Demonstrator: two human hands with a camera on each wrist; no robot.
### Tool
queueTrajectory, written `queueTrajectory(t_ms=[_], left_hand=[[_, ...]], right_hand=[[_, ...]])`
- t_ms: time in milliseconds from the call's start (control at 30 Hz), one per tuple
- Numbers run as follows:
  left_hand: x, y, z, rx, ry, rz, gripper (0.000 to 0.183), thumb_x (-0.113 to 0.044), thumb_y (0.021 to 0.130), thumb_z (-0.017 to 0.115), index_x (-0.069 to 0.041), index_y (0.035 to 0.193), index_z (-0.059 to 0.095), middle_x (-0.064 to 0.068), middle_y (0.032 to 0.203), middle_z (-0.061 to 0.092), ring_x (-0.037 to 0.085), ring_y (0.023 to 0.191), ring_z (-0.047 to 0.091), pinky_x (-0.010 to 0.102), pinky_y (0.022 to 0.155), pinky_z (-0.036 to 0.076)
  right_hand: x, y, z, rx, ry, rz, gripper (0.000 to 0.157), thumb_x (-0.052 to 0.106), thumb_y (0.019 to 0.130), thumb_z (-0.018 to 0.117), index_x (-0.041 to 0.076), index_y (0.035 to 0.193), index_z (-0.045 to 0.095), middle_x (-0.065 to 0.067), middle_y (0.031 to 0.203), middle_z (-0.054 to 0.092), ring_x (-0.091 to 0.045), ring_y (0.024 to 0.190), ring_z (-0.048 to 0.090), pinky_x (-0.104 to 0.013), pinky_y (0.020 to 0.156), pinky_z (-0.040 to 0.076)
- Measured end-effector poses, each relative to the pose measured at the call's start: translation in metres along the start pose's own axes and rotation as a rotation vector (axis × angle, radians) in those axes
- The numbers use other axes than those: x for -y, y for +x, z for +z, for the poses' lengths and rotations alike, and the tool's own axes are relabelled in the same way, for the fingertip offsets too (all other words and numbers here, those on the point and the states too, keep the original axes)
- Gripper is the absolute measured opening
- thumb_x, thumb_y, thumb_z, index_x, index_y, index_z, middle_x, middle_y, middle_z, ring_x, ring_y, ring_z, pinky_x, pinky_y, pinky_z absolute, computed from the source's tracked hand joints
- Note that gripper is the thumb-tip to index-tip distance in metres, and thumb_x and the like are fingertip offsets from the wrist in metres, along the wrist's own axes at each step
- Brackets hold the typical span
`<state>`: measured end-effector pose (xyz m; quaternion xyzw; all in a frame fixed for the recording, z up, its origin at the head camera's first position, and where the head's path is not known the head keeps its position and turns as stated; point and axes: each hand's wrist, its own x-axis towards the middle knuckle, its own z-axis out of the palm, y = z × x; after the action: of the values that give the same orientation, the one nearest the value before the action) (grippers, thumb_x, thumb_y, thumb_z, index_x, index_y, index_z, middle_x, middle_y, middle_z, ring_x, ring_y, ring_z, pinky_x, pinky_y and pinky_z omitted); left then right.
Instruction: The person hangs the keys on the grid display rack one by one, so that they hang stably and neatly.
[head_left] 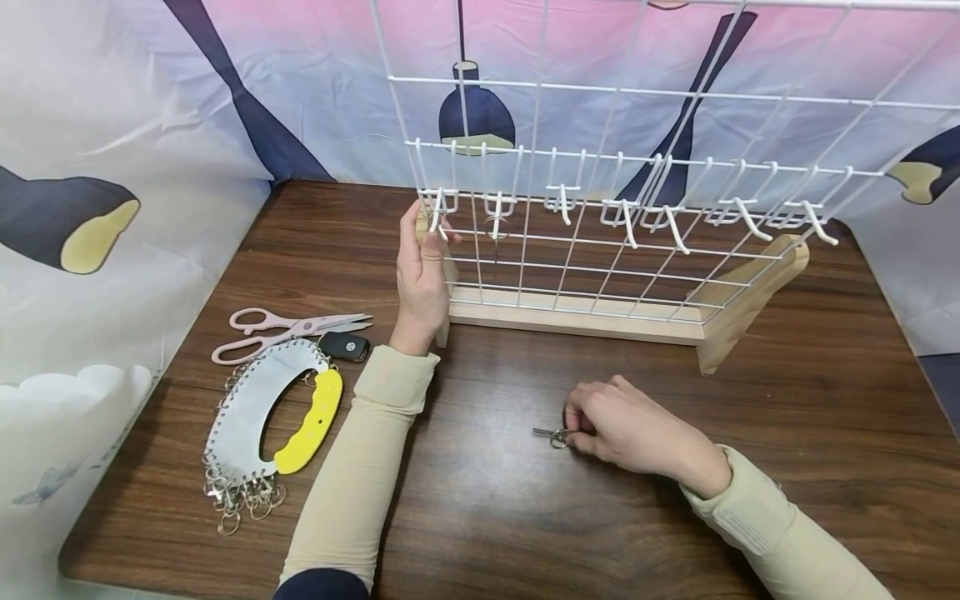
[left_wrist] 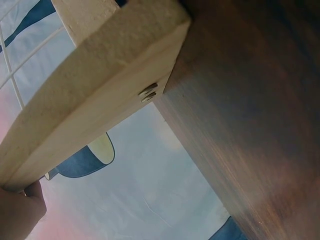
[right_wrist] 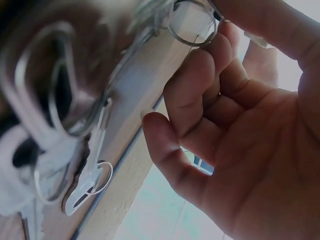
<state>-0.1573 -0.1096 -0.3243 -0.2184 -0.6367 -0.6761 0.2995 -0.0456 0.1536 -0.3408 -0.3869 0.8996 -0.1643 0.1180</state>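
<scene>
My left hand (head_left: 422, 279) grips the wooden side support (left_wrist: 100, 85) of a white wire rack (head_left: 592, 267), at its upper left end. The left wrist view shows that support close up, with part of the hand at the lower left. Low over the table in front of the rack, my right hand (head_left: 633, 425) pinches a small metal key (head_left: 542, 432) with a ring (head_left: 558, 439). A ring (right_wrist: 192, 25) shows at its fingertips in the right wrist view. Several other keys (right_wrist: 82, 192) with rings appear beside the hand there, partly blurred.
White hooks (head_left: 561, 200) line the rack, and a ring with a thin piece (head_left: 495, 237) hangs from one. On the left lie pink scissors (head_left: 296, 325), a black car key (head_left: 345, 346) and a curved metal plate (head_left: 243, 408) with a yellow handle (head_left: 315, 421) and several rings.
</scene>
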Motion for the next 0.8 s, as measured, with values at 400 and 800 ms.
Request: queueTrajectory(t_ms=[400, 800], left_hand=[[-0.001, 0.0, 0.0, -0.005, 0.052, 0.002, 0.068, -0.049, 0.099, 0.037, 0.01, 0.134, 0.037, 0.014, 0.097, 0.05, 0.028, 0.088, 0.054, 0.038, 0.085, 0.049], [0.0, 0.0, 0.0, -0.009, 0.048, 0.004, 0.069, -0.05, 0.099, 0.037, 0.01, 0.133, 0.037, 0.023, 0.097, 0.049, 0.03, 0.088, 0.054, 0.033, 0.085, 0.048]], right_hand=[[0.0, 0.0, -0.002, -0.027, 0.025, -0.02, 0.02, 0.02, 0.087, 0.072, 0.025, 0.083, 0.052, 0.013, 0.082, 0.049, -0.006, 0.074, 0.045, -0.029, 0.069, 0.041], [-0.001, -0.003, -0.013, -0.073, 0.132, 0.024, 0.01, 0.018, 0.095, 0.064, 0.02, 0.094, 0.054, 0.017, 0.072, 0.051, 0.001, 0.054, 0.041, -0.021, 0.05, 0.038]])
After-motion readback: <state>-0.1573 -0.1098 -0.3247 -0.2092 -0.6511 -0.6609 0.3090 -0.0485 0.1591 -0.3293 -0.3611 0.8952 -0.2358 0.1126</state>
